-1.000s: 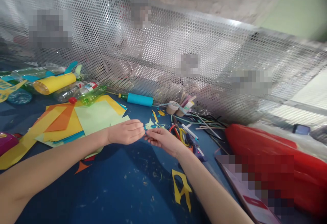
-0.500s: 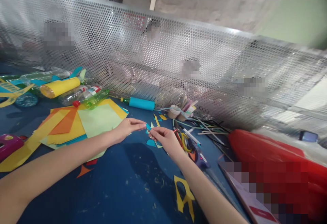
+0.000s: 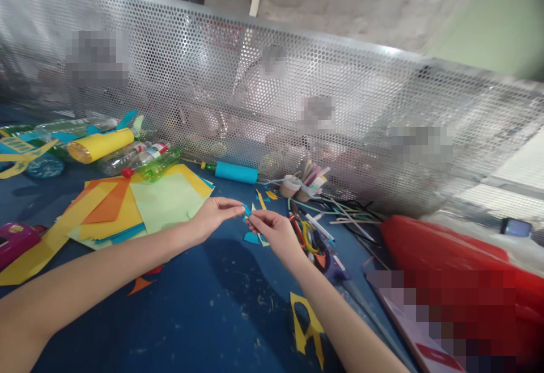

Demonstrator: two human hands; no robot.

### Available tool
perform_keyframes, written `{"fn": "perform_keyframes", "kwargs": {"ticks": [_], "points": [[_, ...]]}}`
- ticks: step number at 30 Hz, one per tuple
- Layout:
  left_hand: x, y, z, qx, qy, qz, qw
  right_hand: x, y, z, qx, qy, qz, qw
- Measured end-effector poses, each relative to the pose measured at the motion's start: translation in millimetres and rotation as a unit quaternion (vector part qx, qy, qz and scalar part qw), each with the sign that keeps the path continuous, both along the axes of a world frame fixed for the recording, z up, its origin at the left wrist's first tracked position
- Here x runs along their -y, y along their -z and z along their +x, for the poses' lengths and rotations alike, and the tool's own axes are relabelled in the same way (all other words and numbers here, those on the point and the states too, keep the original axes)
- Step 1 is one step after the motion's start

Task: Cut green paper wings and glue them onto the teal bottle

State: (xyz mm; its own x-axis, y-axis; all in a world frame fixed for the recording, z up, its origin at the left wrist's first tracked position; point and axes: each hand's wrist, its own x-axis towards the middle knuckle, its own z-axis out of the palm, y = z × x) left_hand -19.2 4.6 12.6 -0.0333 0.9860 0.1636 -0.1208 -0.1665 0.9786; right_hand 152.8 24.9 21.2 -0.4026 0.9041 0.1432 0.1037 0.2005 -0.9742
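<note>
Between my two hands is a small piece of blue paper (image 3: 247, 211), pinched from both sides above the dark blue table. My left hand (image 3: 217, 214) grips its left end with thumb and fingertips. On the other side, my right hand (image 3: 272, 227) pinches it between thumb and fingers, which partly cover it. Just below lie paper scraps, among them a blue scrap (image 3: 251, 238). Left of my left hand spreads a stack of coloured paper with a pale green sheet (image 3: 164, 200) on top.
Plastic bottles (image 3: 161, 164) and a blue-wrapped bottle (image 3: 236, 173) lie along the perforated metal screen (image 3: 170, 72). Scissors (image 3: 309, 237), pens and cups (image 3: 290, 186) are at right. A yellow paper cutout (image 3: 306, 327) lies near my right forearm, a purple tape dispenser (image 3: 19, 244) far left.
The blue paper piece has turned slightly between my fingertips. Both hands stay in nearly the same place.
</note>
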Motion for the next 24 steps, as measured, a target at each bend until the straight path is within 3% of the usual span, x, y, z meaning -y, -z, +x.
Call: {"fn": "perform_keyframes", "kwargs": {"ticks": [6,13,24], "points": [[5.7,-4.7,5.9,0.008,-0.06,-0.017,0.998,0.7,1.3,-1.9,-0.033,0.011,-0.024,0.999],[4.8,-2.0,5.5,0.043,0.001,-0.012,0.999,2.1,0.3,-2.4,-0.036,-0.01,-0.024,0.999],[6.7,-6.4,6.9,0.017,-0.006,0.005,1.0,3.9,1.2,-4.5,-0.054,-0.026,-0.062,0.996]]}}
